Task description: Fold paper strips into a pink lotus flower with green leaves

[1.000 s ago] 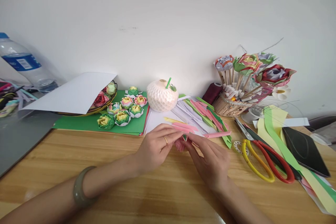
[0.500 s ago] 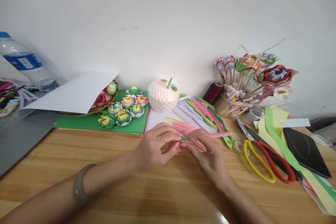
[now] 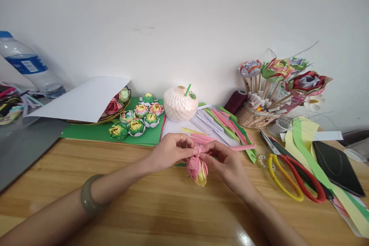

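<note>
Leftward of the grip and beyond it, I see small paper flowers (image 3: 136,127) on green paper (image 3: 86,132). At the grip, my left hand (image 3: 169,150) pinches the narrow end of a pink-and-yellow paper flower (image 3: 196,166), hanging bloom-down; my right hand (image 3: 227,164) pinches it opposite. Rightward lie scissors (image 3: 278,155).

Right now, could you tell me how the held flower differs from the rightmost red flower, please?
The held flower is pink and yellow; the red flower has a greyish centre. The held flower points down between left hand and right hand; the red flower opens upward. Both have layered petals.
</note>
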`<state>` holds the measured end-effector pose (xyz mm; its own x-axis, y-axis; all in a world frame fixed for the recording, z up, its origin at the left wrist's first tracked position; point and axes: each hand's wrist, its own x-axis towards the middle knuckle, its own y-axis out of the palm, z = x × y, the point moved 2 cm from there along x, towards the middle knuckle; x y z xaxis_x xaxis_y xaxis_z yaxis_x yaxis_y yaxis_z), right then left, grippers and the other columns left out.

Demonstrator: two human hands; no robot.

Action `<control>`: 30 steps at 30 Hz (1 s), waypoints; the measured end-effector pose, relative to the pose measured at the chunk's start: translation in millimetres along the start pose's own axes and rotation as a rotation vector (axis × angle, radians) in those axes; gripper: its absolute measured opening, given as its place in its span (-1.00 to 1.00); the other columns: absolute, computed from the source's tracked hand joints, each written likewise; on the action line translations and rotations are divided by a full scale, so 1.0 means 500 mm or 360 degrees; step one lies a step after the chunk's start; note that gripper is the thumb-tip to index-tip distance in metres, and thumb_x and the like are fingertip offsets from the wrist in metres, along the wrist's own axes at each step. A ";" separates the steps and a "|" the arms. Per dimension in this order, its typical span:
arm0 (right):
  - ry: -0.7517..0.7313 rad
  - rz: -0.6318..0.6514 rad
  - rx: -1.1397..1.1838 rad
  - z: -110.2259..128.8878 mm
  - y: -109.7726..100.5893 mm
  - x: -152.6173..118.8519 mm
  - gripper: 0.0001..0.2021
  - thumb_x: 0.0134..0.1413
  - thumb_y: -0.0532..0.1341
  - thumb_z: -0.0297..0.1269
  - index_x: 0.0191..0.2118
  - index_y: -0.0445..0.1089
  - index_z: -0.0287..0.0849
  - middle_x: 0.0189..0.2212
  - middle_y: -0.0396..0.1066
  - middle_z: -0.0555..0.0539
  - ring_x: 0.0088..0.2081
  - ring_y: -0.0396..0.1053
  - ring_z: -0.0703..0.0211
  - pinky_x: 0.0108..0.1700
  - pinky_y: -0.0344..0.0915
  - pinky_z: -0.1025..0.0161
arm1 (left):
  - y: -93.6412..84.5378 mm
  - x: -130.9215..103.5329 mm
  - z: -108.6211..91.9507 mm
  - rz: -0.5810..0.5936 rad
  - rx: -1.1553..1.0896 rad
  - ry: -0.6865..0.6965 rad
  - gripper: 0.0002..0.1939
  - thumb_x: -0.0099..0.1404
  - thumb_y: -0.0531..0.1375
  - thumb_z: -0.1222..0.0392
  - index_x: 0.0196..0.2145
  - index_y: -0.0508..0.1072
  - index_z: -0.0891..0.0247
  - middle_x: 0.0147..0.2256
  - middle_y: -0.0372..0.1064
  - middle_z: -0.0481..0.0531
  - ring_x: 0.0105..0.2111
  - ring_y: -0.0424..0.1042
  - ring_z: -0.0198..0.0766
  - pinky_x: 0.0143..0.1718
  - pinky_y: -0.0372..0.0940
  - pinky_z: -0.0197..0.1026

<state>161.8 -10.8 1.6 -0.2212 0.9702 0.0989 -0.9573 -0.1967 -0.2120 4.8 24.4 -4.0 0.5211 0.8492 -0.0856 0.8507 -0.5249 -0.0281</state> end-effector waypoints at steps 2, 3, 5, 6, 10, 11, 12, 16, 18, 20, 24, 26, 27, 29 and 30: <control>0.0034 -0.0002 -0.0007 0.000 0.001 0.001 -0.85 -0.01 0.22 -0.22 -0.44 0.33 -0.20 -0.50 0.37 0.00 -0.45 0.30 0.28 -0.39 0.25 0.31 | -0.002 0.000 -0.003 -0.0006 0.0025 0.0019 -0.78 0.05 0.24 0.10 -0.51 0.38 0.33 -0.53 0.33 -0.08 -0.53 0.28 -0.42 -0.48 0.19 -0.34; 0.0054 -0.0001 0.0002 -0.001 0.001 0.000 -0.84 -0.02 0.22 -0.22 -0.45 0.33 -0.21 -0.50 0.37 0.01 -0.46 0.30 0.28 -0.39 0.25 0.32 | -0.003 0.000 -0.004 0.0000 0.0034 0.0030 -0.80 0.05 0.24 0.12 -0.51 0.38 0.33 -0.52 0.34 -0.08 -0.51 0.29 -0.42 -0.46 0.19 -0.34; 0.0087 0.0003 0.0041 -0.002 0.002 0.000 -0.83 -0.03 0.23 -0.21 -0.45 0.33 -0.21 -0.51 0.36 0.02 -0.47 0.30 0.29 -0.40 0.25 0.33 | -0.003 0.001 -0.007 0.0052 0.0028 0.0030 -0.85 0.03 0.25 0.18 -0.51 0.39 0.33 -0.51 0.36 -0.07 -0.49 0.30 -0.41 -0.43 0.21 -0.33; 0.0098 0.0006 0.0059 -0.003 0.002 0.000 -0.83 -0.03 0.23 -0.20 -0.45 0.34 -0.21 -0.52 0.36 0.02 -0.48 0.30 0.30 -0.41 0.25 0.33 | -0.003 0.001 -0.008 0.0082 0.0016 0.0018 -0.87 0.01 0.25 0.21 -0.50 0.40 0.33 -0.51 0.37 -0.07 -0.49 0.31 -0.41 -0.42 0.22 -0.32; 0.0144 0.0035 0.0106 -0.004 0.000 0.000 -0.83 -0.05 0.24 -0.21 -0.44 0.35 -0.22 -0.50 0.38 0.01 -0.47 0.31 0.30 -0.39 0.27 0.33 | -0.003 0.003 -0.005 0.0101 -0.0017 -0.0042 -0.89 -0.01 0.25 0.25 -0.50 0.41 0.34 -0.51 0.38 -0.06 -0.50 0.32 -0.41 -0.41 0.24 -0.31; 0.0157 0.0057 0.0125 -0.005 0.000 0.001 -0.83 -0.04 0.24 -0.21 -0.42 0.35 -0.22 -0.49 0.39 0.01 -0.46 0.33 0.30 -0.39 0.27 0.33 | -0.003 0.004 -0.004 0.0079 -0.0014 -0.0045 -0.88 -0.01 0.25 0.23 -0.51 0.41 0.34 -0.51 0.38 -0.06 -0.50 0.32 -0.41 -0.41 0.24 -0.32; 0.0169 0.0077 0.0145 -0.005 0.000 0.001 -0.83 -0.04 0.24 -0.20 -0.40 0.36 -0.22 -0.48 0.40 0.00 -0.45 0.33 0.29 -0.38 0.28 0.32 | -0.004 0.004 -0.003 0.0057 -0.0007 -0.0041 -0.87 0.00 0.25 0.22 -0.51 0.41 0.34 -0.51 0.38 -0.05 -0.50 0.32 -0.41 -0.41 0.24 -0.32; 0.0189 0.0055 0.0151 -0.007 0.001 0.004 -0.81 -0.07 0.26 -0.19 -0.42 0.36 -0.22 -0.50 0.40 0.01 -0.48 0.33 0.30 -0.41 0.29 0.33 | -0.005 0.004 0.000 0.0044 0.0052 -0.0009 -0.88 0.01 0.24 0.21 -0.51 0.42 0.34 -0.49 0.39 -0.05 -0.48 0.33 -0.40 -0.40 0.24 -0.33; 0.0187 0.0014 0.0117 -0.008 0.003 0.004 -0.81 -0.09 0.26 -0.19 -0.46 0.35 -0.22 -0.53 0.39 0.02 -0.51 0.32 0.31 -0.44 0.28 0.33 | -0.005 0.003 -0.001 0.0075 0.0094 -0.0003 -0.90 0.02 0.24 0.23 -0.49 0.42 0.33 -0.49 0.39 -0.05 -0.47 0.33 -0.40 -0.41 0.24 -0.33; 0.0175 -0.0005 0.0091 -0.007 0.005 0.003 -0.81 -0.11 0.27 -0.20 -0.48 0.34 -0.22 -0.56 0.38 0.02 -0.53 0.31 0.31 -0.47 0.27 0.33 | -0.004 0.003 -0.001 0.0072 0.0128 0.0007 -0.90 0.01 0.24 0.25 -0.49 0.42 0.33 -0.50 0.39 -0.05 -0.48 0.34 -0.40 -0.42 0.25 -0.33; 0.0144 -0.0030 0.0043 -0.006 0.009 0.002 -0.84 -0.10 0.25 -0.24 -0.51 0.31 -0.20 -0.59 0.37 0.03 -0.56 0.30 0.32 -0.50 0.26 0.34 | -0.001 0.004 0.002 -0.0034 0.0110 -0.0013 -0.84 -0.03 0.27 0.22 -0.52 0.37 0.33 -0.54 0.37 -0.06 -0.52 0.33 -0.40 -0.46 0.23 -0.33; 0.0123 -0.0053 -0.0002 -0.006 0.010 0.002 -0.85 -0.10 0.24 -0.26 -0.53 0.30 -0.20 -0.59 0.38 0.03 -0.55 0.30 0.31 -0.48 0.26 0.34 | 0.000 0.004 0.004 -0.0069 0.0088 -0.0037 -0.82 -0.04 0.28 0.20 -0.54 0.35 0.32 -0.55 0.36 -0.06 -0.53 0.33 -0.39 -0.48 0.23 -0.33; 0.0112 -0.0065 -0.0026 -0.006 0.010 0.002 -0.85 -0.10 0.24 -0.27 -0.53 0.30 -0.20 -0.59 0.38 0.03 -0.55 0.30 0.31 -0.47 0.27 0.33 | 0.001 0.004 0.005 -0.0079 0.0085 -0.0046 -0.82 -0.04 0.28 0.19 -0.54 0.34 0.32 -0.55 0.36 -0.06 -0.53 0.33 -0.39 -0.48 0.22 -0.32; 0.0091 -0.0086 -0.0066 -0.008 0.010 0.001 -0.86 -0.10 0.23 -0.28 -0.54 0.30 -0.19 -0.59 0.38 0.03 -0.54 0.30 0.30 -0.44 0.28 0.32 | 0.002 0.002 0.006 -0.0092 0.0106 -0.0054 -0.84 -0.03 0.27 0.21 -0.55 0.35 0.33 -0.54 0.36 -0.05 -0.53 0.32 -0.39 -0.49 0.22 -0.32; 0.0080 -0.0095 -0.0082 -0.008 0.011 0.001 -0.87 -0.10 0.22 -0.29 -0.54 0.29 -0.19 -0.59 0.38 0.03 -0.54 0.30 0.30 -0.44 0.28 0.32 | 0.003 0.001 0.006 -0.0102 0.0128 -0.0052 -0.86 -0.02 0.26 0.23 -0.56 0.35 0.33 -0.54 0.36 -0.05 -0.53 0.32 -0.39 -0.50 0.22 -0.33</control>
<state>157.4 -10.7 -3.5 -0.1529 0.9862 0.0641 -0.9574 -0.1318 -0.2569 6.1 23.8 -7.0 0.4624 0.8794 -0.1135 0.8731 -0.4739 -0.1144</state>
